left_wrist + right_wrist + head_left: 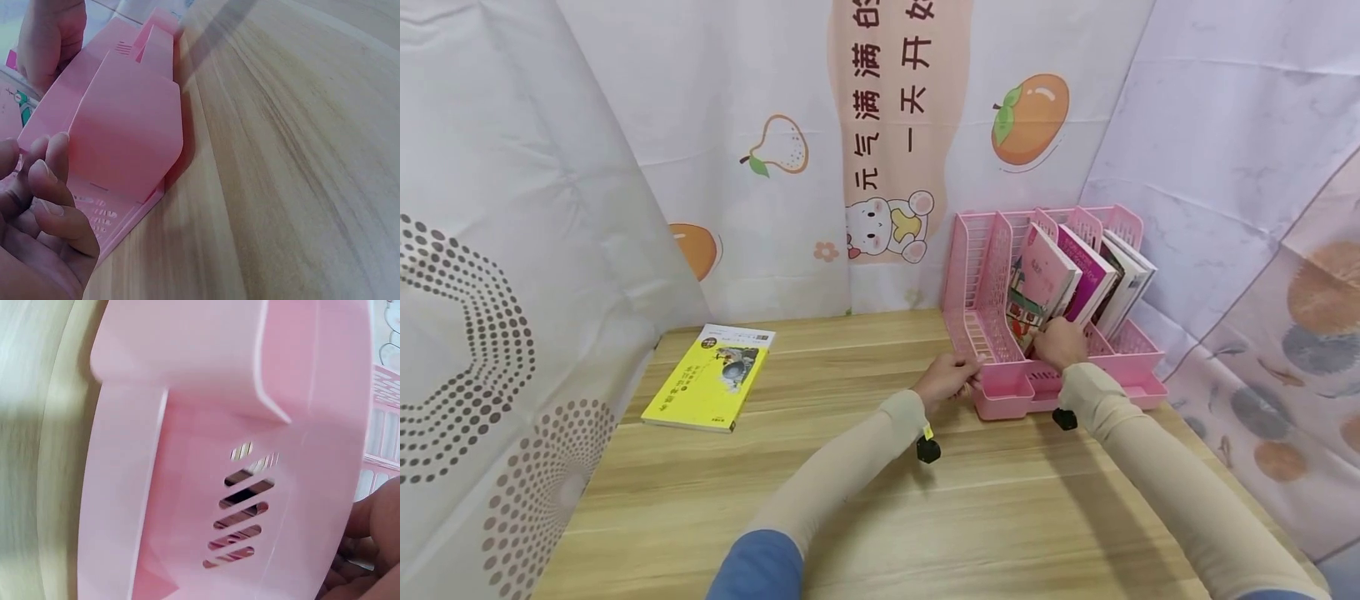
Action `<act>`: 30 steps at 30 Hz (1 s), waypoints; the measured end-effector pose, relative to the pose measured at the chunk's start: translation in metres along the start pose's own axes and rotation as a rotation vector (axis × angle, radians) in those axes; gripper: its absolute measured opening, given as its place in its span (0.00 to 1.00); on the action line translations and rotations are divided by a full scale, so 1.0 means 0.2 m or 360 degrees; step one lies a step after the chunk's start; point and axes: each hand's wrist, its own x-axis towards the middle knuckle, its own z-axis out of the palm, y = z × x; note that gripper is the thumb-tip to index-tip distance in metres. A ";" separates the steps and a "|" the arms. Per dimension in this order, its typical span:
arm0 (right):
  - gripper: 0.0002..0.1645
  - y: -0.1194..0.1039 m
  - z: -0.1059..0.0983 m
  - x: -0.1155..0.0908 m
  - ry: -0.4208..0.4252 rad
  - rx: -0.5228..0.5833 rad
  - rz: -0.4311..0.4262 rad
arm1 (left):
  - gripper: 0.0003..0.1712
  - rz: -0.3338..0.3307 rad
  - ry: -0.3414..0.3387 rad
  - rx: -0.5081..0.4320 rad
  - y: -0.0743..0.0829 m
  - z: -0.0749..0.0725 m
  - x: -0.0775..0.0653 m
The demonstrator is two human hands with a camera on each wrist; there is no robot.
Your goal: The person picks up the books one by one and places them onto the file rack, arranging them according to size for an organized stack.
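Note:
A pink plastic book rack [1006,390] stands at the back right of the table. Its slots hold a pink picture book [1041,271], a purple book [1086,271] and several pale books [1126,279]. My left hand [946,379] grips the rack's front left corner, fingers curled at the edge [53,206]. Behind the low front wall, my right hand [1060,343] reaches into the rack and grips the lower front edge of the pink picture book. From the right wrist view, part of that hand [378,550] shows past the wall; its fingertips are hidden.
A yellow book [711,379] lies flat on the wooden table [820,367] at the left. Printed curtains [760,75] hang behind the table and along both sides. The rack stands close to the right-hand curtain [1247,333]. Small trays project from the rack's front.

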 end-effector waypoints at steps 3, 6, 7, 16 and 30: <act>0.31 0.00 -0.01 -0.02 0.0006 0.0011 -0.0001 | 0.21 0.0018 -0.0024 0.0016 0.01 0.00 -0.01; 0.31 -0.01 -0.01 -0.03 -0.0004 0.0059 -0.0005 | 0.22 0.0052 -0.0048 0.0031 0.01 0.00 -0.02; 0.31 -0.01 -0.01 -0.03 -0.0015 0.0073 -0.0007 | 0.22 0.0068 -0.0056 0.0045 0.01 0.00 -0.02; 0.23 -0.06 0.00 -0.06 -0.0029 0.0180 -0.0099 | 0.20 0.0155 -0.0083 0.0354 0.02 -0.08 -0.04; 0.26 -0.24 0.06 -0.06 0.0131 0.0252 -0.0431 | 0.27 0.0013 0.0118 0.0421 -0.07 -0.57 -0.20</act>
